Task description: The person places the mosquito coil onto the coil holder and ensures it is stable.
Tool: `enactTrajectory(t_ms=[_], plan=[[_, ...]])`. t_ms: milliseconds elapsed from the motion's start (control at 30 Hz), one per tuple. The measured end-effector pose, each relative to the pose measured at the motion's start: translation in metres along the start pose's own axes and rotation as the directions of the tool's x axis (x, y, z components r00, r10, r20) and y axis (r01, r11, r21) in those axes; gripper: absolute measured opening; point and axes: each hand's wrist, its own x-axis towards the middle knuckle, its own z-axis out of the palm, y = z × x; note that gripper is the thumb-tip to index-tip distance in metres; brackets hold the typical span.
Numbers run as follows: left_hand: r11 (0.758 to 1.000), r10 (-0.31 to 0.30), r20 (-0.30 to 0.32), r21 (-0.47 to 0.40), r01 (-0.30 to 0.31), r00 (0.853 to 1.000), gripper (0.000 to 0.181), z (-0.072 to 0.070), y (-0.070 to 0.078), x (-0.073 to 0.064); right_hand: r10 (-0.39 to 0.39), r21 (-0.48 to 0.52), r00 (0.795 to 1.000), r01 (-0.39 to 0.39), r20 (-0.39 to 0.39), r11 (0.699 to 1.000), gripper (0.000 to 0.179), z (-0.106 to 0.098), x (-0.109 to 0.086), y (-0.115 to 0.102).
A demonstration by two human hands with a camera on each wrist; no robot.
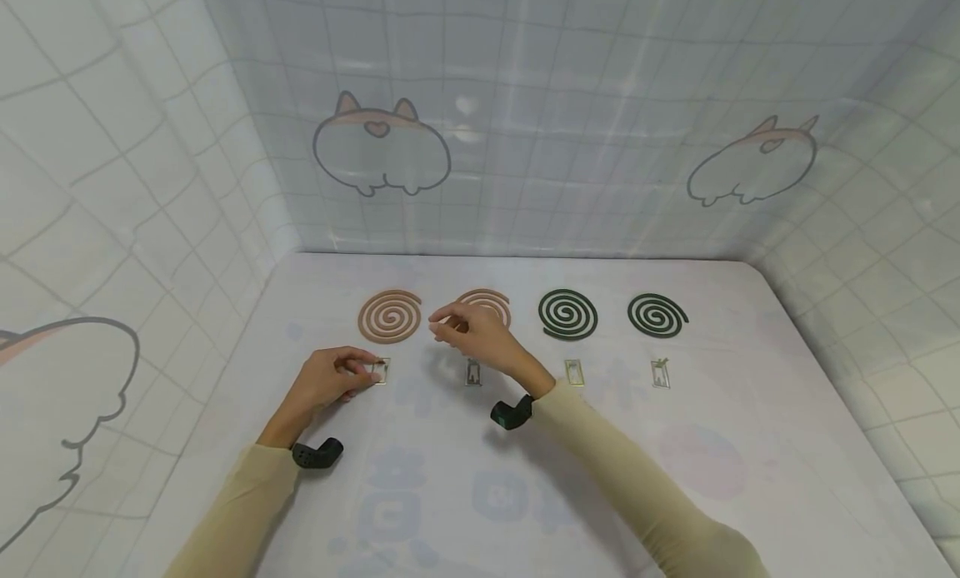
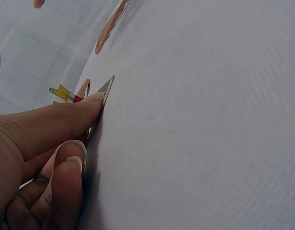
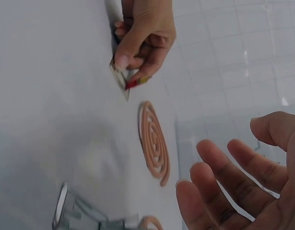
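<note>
My left hand (image 1: 330, 376) pinches a small rectangular metal mosquito coil stand (image 1: 387, 371) by its left side, low over the table, with the thumb across the plate. A red and yellow piece (image 2: 66, 94) shows by the fingertips in the left wrist view. Just above it lies a flat brown mosquito coil (image 1: 391, 316). My right hand (image 1: 482, 336) hovers empty, fingers loosely bent and apart, partly covering a second brown coil (image 1: 483, 293) in the head view. Under that wrist's left side lies another metal stand (image 1: 473, 372).
Two dark green coils (image 1: 567, 315) lie farther right in the same row. Below them are two more metal stands (image 1: 574, 372). A white patterned cloth (image 1: 450, 495) covers the table, with tile-patterned walls (image 1: 540, 178) at the back and both sides.
</note>
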Motion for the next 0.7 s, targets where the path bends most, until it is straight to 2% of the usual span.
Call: enactTrajectory(t_ms=[367, 533, 700], plan=[[1.000, -0.017, 0.001, 0.005, 0.017, 1.000, 0.037, 0.000, 0.002, 0.000, 0.034, 0.051, 0.999, -0.033, -0.013, 0.998, 0.034, 0.023, 0.008, -0.005], [1.000, -0.020, 0.008, 0.008, 0.020, 1.000, 0.039, 0.001, 0.003, 0.001, 0.056, 0.019, 0.997, -0.055, -0.051, 0.998, 0.031, 0.032, 0.013, -0.003], [1.000, -0.029, 0.006, 0.013, 0.029, 1.000, 0.039, 0.001, 0.002, 0.000, 0.055, -0.021, 0.998, -0.056, -0.042, 0.998, 0.030, 0.042, 0.020, -0.002]])
